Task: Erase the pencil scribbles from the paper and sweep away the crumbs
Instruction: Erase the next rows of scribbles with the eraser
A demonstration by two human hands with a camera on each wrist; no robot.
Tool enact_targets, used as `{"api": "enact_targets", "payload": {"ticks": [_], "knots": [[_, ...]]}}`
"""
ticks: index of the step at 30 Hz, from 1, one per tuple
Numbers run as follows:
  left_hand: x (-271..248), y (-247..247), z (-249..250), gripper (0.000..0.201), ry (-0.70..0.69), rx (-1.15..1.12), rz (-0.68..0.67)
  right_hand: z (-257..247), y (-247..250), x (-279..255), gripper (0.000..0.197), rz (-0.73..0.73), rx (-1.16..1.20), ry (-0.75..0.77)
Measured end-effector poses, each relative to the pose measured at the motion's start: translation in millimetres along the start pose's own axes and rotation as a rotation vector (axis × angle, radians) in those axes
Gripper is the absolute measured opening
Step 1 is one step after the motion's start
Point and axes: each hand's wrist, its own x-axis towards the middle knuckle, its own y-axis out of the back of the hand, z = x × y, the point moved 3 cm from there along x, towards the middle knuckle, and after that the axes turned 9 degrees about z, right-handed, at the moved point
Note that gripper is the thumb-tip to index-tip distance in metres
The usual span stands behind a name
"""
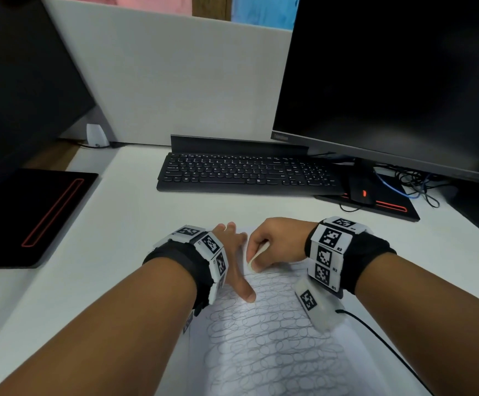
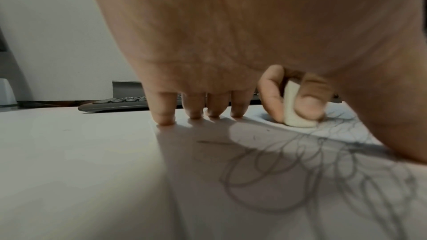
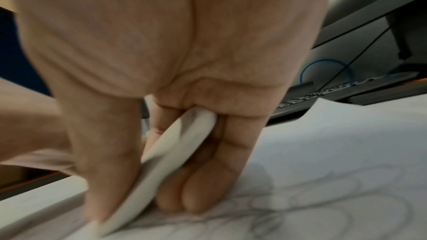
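White desk under both hands, and the right hand [image 1: 278, 241] pinches the eraser [image 1: 257, 257] onto the paper's [image 1: 275, 352] far end beside the flat, pressing left hand [image 1: 232, 261], scribbles [image 1: 267, 332] running lengthwise back toward the wrists, right nearer.

Left hand [image 1: 234, 252] flat, right hand [image 1: 278, 241] pinching

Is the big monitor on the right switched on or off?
It appears off: the monitor screen is fully black, showing no image. Standby cannot be excluded.
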Motion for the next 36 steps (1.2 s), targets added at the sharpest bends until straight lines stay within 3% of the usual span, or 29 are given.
{"api": "enact_targets", "payload": {"ticks": [3, 7, 11, 15, 18, 22, 26, 30, 34, 36], "knots": [[-0.8, -0.7, -0.7, 0.107, 0.003, -0.001, 0.005, 4.5, 3.5, 1.8, 0.009, 0.101, 0.013, -0.019], [0.3, -0.7, -1.2, 0.107, 0.005, -0.001, 0.002, 3.1, -0.8, 0.4, 0.011, -0.009, 0.018, -0.016], [-0.2, -1.6, -1.2, 0.109, 0.011, -0.001, 0.009, 6.9, 5.6, 2.5, 0.008, 0.085, 0.007, -0.032], [-0.2, -1.2, -0.5, 0.109, 0.016, 0.004, 0.004, 6.5, 1.2, -0.4, 0.014, -0.041, 0.036, -0.031], [-0.7, -1.3, 0.4, 0.110, 0.017, 0.013, 0.003, 9.5, 7.6, 1.5, 0.012, 0.086, 0.009, -0.038], [-0.2, -1.3, -1.0, 0.110, 0.019, 0.000, 0.001, 6.9, 1.0, 0.0, 0.013, -0.060, 0.018, -0.035], [-1.1, -1.0, 1.0, 0.109, 0.013, 0.016, 0.006, 10.2, 8.2, 0.4, 0.009, 0.102, -0.010, -0.042], [0.2, -0.8, -0.1, 0.110, 0.018, 0.017, -0.007, 7.6, 0.3, -2.6, 0.013, -0.055, 0.007, -0.040], [0.3, -1.4, -0.2, 0.111, 0.014, 0.014, -0.001, 12.7, 9.1, -1.1, 0.008, 0.136, -0.001, -0.048], [0.2, -1.0, -0.7, 0.111, 0.020, 0.014, -0.007, 11.5, 6.5, -2.4, 0.009, 0.068, 0.003, -0.040]]}}
